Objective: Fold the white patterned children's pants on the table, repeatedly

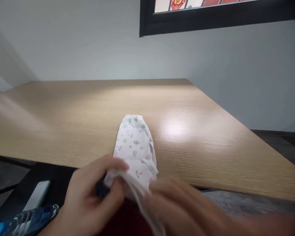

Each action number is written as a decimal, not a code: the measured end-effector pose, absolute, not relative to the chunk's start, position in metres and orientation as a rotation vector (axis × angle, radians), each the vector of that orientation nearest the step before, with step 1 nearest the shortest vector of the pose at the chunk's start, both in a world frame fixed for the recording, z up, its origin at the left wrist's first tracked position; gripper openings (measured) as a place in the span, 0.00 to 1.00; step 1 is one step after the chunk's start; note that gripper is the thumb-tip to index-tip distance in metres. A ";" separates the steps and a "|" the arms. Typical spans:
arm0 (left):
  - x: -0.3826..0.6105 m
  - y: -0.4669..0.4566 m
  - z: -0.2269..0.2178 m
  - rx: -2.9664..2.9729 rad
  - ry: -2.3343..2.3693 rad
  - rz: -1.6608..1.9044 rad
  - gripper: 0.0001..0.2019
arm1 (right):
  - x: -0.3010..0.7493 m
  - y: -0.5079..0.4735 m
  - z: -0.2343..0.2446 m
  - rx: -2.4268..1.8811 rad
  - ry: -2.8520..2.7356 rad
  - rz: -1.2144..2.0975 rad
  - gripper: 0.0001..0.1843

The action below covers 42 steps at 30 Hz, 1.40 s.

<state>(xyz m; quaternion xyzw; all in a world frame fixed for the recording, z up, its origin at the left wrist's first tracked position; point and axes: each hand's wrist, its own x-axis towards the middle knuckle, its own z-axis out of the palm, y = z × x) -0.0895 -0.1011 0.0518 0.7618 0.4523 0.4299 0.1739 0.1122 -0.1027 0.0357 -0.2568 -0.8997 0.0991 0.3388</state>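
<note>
A small white garment point(135, 144), printed with pastel leaves and little animals, lies lengthwise over the near edge of the table. Its far end is gathered, like an elastic cuff; I cannot tell exactly what kind of garment it is. My left hand point(95, 193) pinches the near edge of this cloth between thumb and forefinger, lifting it a little off the table's edge. On the other side, my right hand point(179, 206) is closed on the same raised edge, its fingers blurred by motion. The lowest part of the cloth is partly hidden behind both hands.
The light wood table point(199, 131) stretches back to a pale wall point(88, 42) with a dark-framed window point(199, 21). Lower left, a water bottle point(27, 219) with a blue cap and a white strip-shaped object point(38, 195) rest on a black surface point(56, 180) below the tabletop.
</note>
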 end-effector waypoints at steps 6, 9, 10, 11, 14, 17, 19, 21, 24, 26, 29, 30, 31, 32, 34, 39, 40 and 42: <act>-0.079 0.014 0.054 2.089 1.710 1.000 0.12 | 0.106 0.013 0.051 -1.167 -2.079 0.586 0.11; -0.079 0.059 0.037 2.184 1.883 0.765 0.18 | 0.105 0.074 0.031 -1.364 -2.035 0.631 0.12; -0.080 0.065 0.031 2.207 1.905 0.709 0.18 | 0.105 0.091 0.022 -1.387 -2.055 0.630 0.13; -0.081 0.066 0.026 2.226 1.909 0.669 0.18 | 0.106 0.104 0.013 -1.390 -2.095 0.625 0.14; -0.085 0.050 0.017 2.305 1.855 0.592 0.16 | 0.107 0.122 -0.006 -1.327 -2.223 0.447 0.17; -0.085 0.032 0.016 2.446 1.732 0.526 0.16 | 0.100 0.106 -0.012 -1.085 -2.267 0.068 0.16; -0.083 0.030 0.015 2.613 1.582 0.446 0.15 | 0.092 0.084 -0.011 -0.837 -2.320 -0.049 0.18; -0.079 0.033 0.010 2.750 1.429 0.359 0.15 | 0.083 0.065 -0.011 -0.663 -2.412 -0.041 0.20; -0.072 0.030 -0.005 2.805 1.312 0.270 0.14 | 0.074 0.061 -0.015 -0.647 -2.592 -0.071 0.22; -0.069 0.012 -0.015 2.809 1.326 0.256 0.18 | 0.072 0.078 -0.018 -0.819 -2.669 -0.119 0.22; -0.070 -0.034 -0.022 2.797 1.370 0.269 0.25 | 0.070 0.117 -0.019 -1.213 -2.628 -0.118 0.23; -0.072 -0.049 -0.022 2.799 1.361 0.276 0.26 | 0.070 0.129 -0.018 -1.301 -2.593 -0.123 0.24; -0.075 -0.063 -0.020 2.808 1.337 0.282 0.28 | 0.070 0.138 -0.016 -1.352 -2.561 -0.151 0.24; -0.079 -0.074 -0.018 2.816 1.319 0.295 0.27 | 0.069 0.143 -0.014 -1.371 -2.532 -0.205 0.23; -0.088 -0.085 -0.013 2.817 1.300 0.344 0.23 | 0.070 0.139 -0.010 -1.317 -2.498 -0.327 0.21; -0.108 -0.057 -0.012 2.844 1.334 0.513 0.13 | 0.082 0.067 -0.007 -0.753 -2.588 -0.266 0.15; -0.109 -0.048 -0.014 2.874 1.325 0.535 0.11 | 0.087 0.050 -0.008 -0.645 -2.612 -0.209 0.13; -0.110 -0.033 -0.017 2.951 1.296 0.575 0.07 | 0.098 0.022 -0.011 -0.528 -2.650 -0.107 0.10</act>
